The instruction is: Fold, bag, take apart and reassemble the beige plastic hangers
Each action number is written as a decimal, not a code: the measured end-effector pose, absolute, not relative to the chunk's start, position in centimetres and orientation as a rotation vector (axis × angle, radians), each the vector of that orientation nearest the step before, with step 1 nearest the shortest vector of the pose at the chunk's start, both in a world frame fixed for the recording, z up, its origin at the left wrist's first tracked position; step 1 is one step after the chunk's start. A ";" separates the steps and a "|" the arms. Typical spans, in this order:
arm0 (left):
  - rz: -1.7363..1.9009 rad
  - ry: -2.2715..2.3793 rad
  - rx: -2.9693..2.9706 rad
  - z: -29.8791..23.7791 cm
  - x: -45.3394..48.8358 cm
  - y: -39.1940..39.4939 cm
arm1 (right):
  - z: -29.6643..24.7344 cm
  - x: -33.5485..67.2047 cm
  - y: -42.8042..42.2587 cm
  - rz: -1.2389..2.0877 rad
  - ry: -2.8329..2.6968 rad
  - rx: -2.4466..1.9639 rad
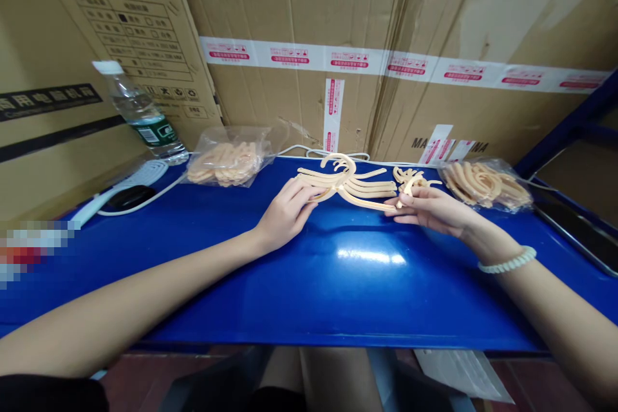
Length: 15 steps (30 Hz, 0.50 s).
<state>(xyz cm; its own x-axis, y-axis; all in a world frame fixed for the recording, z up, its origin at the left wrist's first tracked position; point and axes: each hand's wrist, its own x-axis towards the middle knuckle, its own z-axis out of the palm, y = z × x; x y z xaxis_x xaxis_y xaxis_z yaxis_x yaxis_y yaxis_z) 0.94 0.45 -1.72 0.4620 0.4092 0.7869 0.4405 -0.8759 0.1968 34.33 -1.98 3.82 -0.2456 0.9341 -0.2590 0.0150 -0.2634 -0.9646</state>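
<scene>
My left hand point(288, 211) is closed around the left arm of a beige plastic hanger point(364, 203), which is raised a little above the blue table with its hook upward. My right hand point(434, 207) pinches a small curved beige piece point(409, 188) at the tip of the hanger's right arm; whether the piece is joined to the arm cannot be told. Behind the held hanger lies a stack of similar hangers point(381, 186), hooks toward the left. A small heap of curved beige pieces point(404, 174) lies just behind my right hand.
Clear bags of beige parts lie at back left point(226, 162) and back right point(485, 185). A water bottle point(145, 117), a black mouse point(129, 197) and a white cable point(168, 194) are at left. A dark phone-like slab point(579, 232) lies right. Cardboard boxes point(290, 6) wall the back.
</scene>
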 end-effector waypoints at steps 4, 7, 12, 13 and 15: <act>-1.419 -0.754 -2.660 -1.7 1.0 0.5 | 3.6 34.2 -1.8 1.638 -1.232 -1.296; -1.418 -0.737 -2.669 -1.8 1.0 0.4 | 3.6 34.1 -1.8 1.633 -1.217 -1.302; -1.410 -0.714 -2.682 -1.7 1.0 0.4 | 3.4 33.8 -1.9 1.542 -1.250 -1.314; -1.410 -0.716 -2.681 -1.7 1.0 0.4 | 3.3 33.7 -1.9 1.503 -1.271 -1.315; -1.410 -0.727 -2.680 -1.7 1.0 0.4 | 2.9 33.6 -1.9 1.427 -1.299 -1.313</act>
